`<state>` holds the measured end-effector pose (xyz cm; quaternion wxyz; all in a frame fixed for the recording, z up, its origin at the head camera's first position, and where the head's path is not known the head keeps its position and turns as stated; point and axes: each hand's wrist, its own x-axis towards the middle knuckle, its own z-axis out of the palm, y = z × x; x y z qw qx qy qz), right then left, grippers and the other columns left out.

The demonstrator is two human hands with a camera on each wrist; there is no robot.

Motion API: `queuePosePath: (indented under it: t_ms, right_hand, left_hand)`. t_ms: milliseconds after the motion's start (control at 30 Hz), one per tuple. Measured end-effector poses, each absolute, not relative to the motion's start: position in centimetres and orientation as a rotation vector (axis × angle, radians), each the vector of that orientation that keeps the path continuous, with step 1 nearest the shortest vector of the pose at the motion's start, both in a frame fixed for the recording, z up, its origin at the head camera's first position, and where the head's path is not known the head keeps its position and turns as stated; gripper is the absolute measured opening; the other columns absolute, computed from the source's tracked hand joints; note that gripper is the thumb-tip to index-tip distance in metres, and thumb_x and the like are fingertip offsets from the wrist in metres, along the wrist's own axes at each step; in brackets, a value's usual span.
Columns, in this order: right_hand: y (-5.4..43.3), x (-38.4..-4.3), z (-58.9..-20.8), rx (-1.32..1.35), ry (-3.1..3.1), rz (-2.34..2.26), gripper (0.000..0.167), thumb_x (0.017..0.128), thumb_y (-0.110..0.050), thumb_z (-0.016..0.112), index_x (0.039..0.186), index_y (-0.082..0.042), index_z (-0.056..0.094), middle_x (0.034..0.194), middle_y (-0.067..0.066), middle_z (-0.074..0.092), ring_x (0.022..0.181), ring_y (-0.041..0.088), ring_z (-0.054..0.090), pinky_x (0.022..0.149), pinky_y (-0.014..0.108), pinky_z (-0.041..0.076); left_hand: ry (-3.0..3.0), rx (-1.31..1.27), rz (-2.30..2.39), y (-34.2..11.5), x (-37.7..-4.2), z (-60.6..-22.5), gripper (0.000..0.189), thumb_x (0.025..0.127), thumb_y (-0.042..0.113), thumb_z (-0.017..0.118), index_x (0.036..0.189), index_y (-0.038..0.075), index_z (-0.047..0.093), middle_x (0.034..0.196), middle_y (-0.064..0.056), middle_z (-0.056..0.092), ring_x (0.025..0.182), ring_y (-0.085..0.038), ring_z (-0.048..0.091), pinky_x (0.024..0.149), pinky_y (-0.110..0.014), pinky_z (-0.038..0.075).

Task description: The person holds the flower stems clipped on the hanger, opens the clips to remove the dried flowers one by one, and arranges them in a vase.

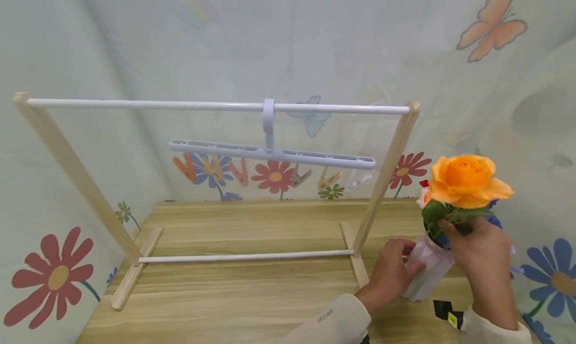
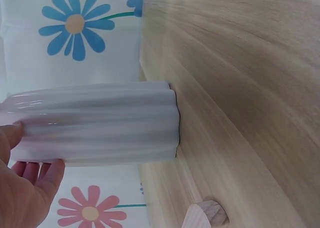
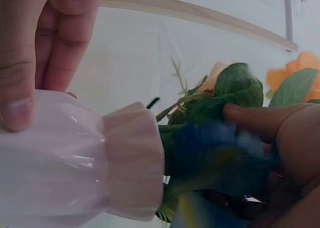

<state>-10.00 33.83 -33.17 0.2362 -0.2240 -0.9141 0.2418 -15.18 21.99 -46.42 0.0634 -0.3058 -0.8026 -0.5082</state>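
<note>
A pale, glossy fluted vase [image 1: 429, 279] stands on the wooden table at the right, its base down on the tabletop in the left wrist view. My left hand [image 1: 390, 270] grips its side, thumb and fingers around the upper body. At the vase's mouth my right hand [image 1: 488, 256] pinches the stem and leaves of a big orange rose [image 1: 465, 179]. Other flowers crowd the opening: a peach bloom [image 1: 424, 198], a bit of red, and blue petals [image 3: 205, 138] close under the right hand. Stem ends inside the vase are hidden.
A wooden rack with a white top bar [image 1: 180, 105] stands left of the vase. From it hangs a light blue hanger [image 1: 270, 154] with several coloured clothespins [image 1: 240, 172]. A black tag with a yellow patch [image 1: 451, 318] shows near the right sleeve. Flower-patterned cloth surrounds the table.
</note>
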Motion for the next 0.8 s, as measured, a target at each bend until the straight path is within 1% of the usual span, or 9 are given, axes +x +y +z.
queuePosePath:
  t_ms: [100,267,333,467,500,567,667,733,800]
  right_hand:
    - [33.8,-9.7,-32.9,-0.687,-2.434,0.723,0.050,0.094,-0.035,0.070,0.125,0.004,0.066,0.115,0.033,0.070,0.108,0.054,0.062,0.092,0.067,0.047]
    - [33.5,-9.3,-32.1,-0.758,-2.292,0.777,0.056,0.092,-0.038,0.072,0.130,0.001,0.063,0.117,0.032,0.069,0.104,0.049,0.063,0.083,0.057,0.049]
    - [33.4,-9.2,-31.8,-0.752,-2.276,0.758,0.053,0.093,-0.037,0.072,0.126,0.004,0.064,0.112,0.033,0.069,0.100,0.047,0.063,0.081,0.055,0.046]
    - [33.3,-9.2,-31.8,-0.725,-2.277,0.713,0.046,0.094,-0.031,0.070,0.119,0.006,0.068,0.107,0.033,0.070,0.098,0.049,0.063,0.087,0.060,0.045]
    - [33.2,-9.2,-31.9,-0.702,-2.274,0.698,0.043,0.094,-0.029,0.070,0.117,0.007,0.069,0.104,0.033,0.071,0.096,0.050,0.064,0.085,0.060,0.046]
    - [33.2,-9.2,-32.1,-0.675,-2.284,0.673,0.038,0.093,-0.026,0.070,0.112,0.006,0.071,0.100,0.033,0.072,0.092,0.050,0.066,0.074,0.052,0.051]
    - [33.1,-9.4,-32.3,-0.642,-2.321,0.642,0.036,0.091,-0.024,0.071,0.110,0.005,0.072,0.097,0.031,0.073,0.089,0.048,0.068,0.066,0.048,0.051]
    - [33.2,-9.5,-32.4,-0.640,-2.355,0.635,0.036,0.090,-0.025,0.071,0.110,0.005,0.072,0.098,0.031,0.073,0.090,0.048,0.067,0.069,0.051,0.053]
    - [33.3,-9.7,-32.6,-0.619,-2.379,0.622,0.036,0.090,-0.024,0.070,0.110,0.006,0.072,0.100,0.032,0.072,0.094,0.051,0.065,0.080,0.061,0.050]
  left_hand:
    - [-2.419,-0.934,-1.543,21.9,-15.1,-46.5,0.029,0.092,0.020,0.077,0.117,0.011,0.065,0.110,0.002,0.066,0.100,0.001,0.062,0.080,-0.005,0.049]
    - [-2.435,-0.931,-1.550,22.0,-15.3,-46.5,0.030,0.092,0.023,0.077,0.118,0.013,0.066,0.110,0.004,0.066,0.100,0.002,0.061,0.079,-0.003,0.047]
    - [-2.441,-0.924,-1.542,22.0,-15.4,-46.6,0.030,0.092,0.024,0.077,0.118,0.013,0.066,0.109,0.005,0.067,0.099,0.003,0.060,0.077,-0.001,0.045]
    - [-2.446,-0.919,-1.533,22.1,-15.5,-46.7,0.030,0.091,0.024,0.078,0.117,0.014,0.067,0.108,0.006,0.067,0.098,0.004,0.060,0.077,-0.001,0.045]
    - [-2.450,-0.917,-1.531,22.1,-15.5,-46.7,0.030,0.091,0.024,0.078,0.117,0.014,0.067,0.108,0.006,0.067,0.098,0.004,0.060,0.077,-0.001,0.045]
    - [-2.454,-0.917,-1.547,22.1,-15.5,-46.7,0.031,0.091,0.024,0.078,0.118,0.014,0.067,0.109,0.007,0.067,0.099,0.004,0.061,0.077,-0.002,0.046]
    - [-2.458,-0.916,-1.565,22.1,-15.4,-46.7,0.031,0.091,0.024,0.078,0.118,0.014,0.067,0.110,0.006,0.067,0.099,0.003,0.061,0.078,-0.002,0.046]
    - [-2.450,-0.917,-1.571,22.1,-15.5,-46.6,0.031,0.091,0.024,0.078,0.118,0.014,0.067,0.110,0.006,0.067,0.100,0.003,0.062,0.078,-0.002,0.045]
    - [-2.442,-0.920,-1.569,22.1,-15.5,-46.7,0.031,0.091,0.023,0.078,0.118,0.013,0.067,0.110,0.005,0.067,0.100,0.002,0.062,0.078,-0.003,0.046]
